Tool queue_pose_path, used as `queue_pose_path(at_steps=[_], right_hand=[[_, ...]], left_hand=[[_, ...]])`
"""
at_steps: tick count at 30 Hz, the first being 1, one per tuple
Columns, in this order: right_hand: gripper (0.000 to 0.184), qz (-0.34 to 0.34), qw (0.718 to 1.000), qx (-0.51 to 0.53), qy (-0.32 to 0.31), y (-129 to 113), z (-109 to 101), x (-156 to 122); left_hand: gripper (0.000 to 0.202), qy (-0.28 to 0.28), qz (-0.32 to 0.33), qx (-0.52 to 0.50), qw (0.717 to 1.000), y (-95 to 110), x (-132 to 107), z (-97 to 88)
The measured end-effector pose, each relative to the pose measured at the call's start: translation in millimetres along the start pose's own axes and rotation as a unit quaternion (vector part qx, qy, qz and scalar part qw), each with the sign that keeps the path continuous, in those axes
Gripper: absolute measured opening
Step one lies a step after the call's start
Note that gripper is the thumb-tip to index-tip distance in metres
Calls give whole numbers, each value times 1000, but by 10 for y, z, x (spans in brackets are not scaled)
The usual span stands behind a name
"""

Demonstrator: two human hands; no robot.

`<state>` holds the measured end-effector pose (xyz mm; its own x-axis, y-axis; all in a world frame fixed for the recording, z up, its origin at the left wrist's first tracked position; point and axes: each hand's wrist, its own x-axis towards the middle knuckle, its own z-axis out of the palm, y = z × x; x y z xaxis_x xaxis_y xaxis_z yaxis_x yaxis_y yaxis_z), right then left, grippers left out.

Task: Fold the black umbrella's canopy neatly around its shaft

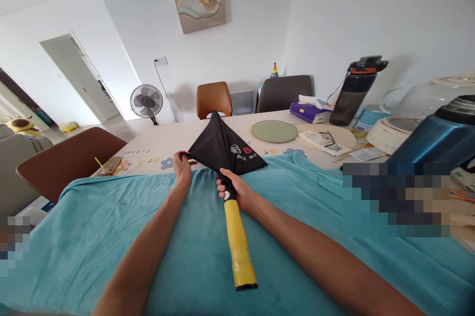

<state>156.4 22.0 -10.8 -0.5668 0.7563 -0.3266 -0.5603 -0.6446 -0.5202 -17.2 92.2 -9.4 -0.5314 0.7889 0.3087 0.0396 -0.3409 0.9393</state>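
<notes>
A black folding umbrella (222, 145) with a red and white logo lies on a teal blanket (111, 237), tip pointing away from me. Its yellow handle (239, 246) stretches toward me. My right hand (237, 189) is wrapped around the shaft just above the yellow handle. My left hand (182, 165) pinches the left edge of the black canopy fabric and holds it out to the side.
The blanket covers the near part of a cream table (166, 140). On the right stand a blue kettle (441, 135), a dark bottle (352, 93), a tissue box (311, 112), round mats and glasses (328, 138). Chairs (214, 99) and a fan (146, 102) stand behind.
</notes>
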Motion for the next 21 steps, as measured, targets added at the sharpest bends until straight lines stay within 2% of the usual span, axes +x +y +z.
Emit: queue_pose_path(at_steps=[5, 12, 18, 21], right_hand=[[17, -3, 1000, 24, -16, -3, -30, 15], [19, 23, 998, 27, -46, -9, -82, 44], [20, -12, 999, -46, 12, 4, 4, 17], [22, -16, 997, -75, 28, 7, 47, -9]], left_hand=[[13, 5, -16, -30, 999, -2, 15, -8], [14, 25, -28, -44, 998, 20, 27, -34], [17, 59, -40, -67, 995, -34, 95, -114], [15, 51, -33, -59, 996, -54, 108, -143]])
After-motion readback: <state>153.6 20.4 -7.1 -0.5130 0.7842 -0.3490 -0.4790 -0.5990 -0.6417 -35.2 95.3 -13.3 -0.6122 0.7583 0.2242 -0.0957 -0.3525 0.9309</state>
